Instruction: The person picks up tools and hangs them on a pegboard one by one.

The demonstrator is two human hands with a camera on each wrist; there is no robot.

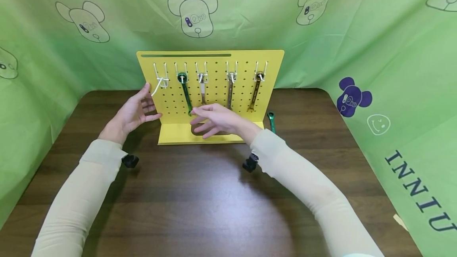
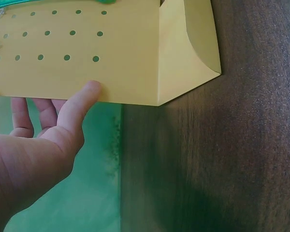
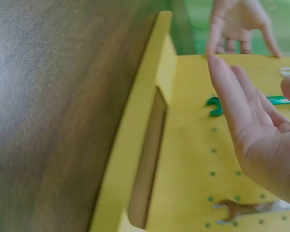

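A yellow pegboard stands upright on the table with white wire hooks along its upper part. My left hand is at the board's left edge, one finger touching the front face and others behind the edge. My right hand, fingers spread and holding nothing, hovers before the lower middle of the board. Near its fingertips is the lower end of a green wrench, which hangs from a hook. To the right hang two silver wrenches, one partly behind my hand and another, then a dark bronze-toned wrench.
A second green wrench lies on the brown wooden table just right of the pegboard. The leftmost white hook has a prong sticking out toward me. Green printed cloth surrounds the table behind and at the sides.
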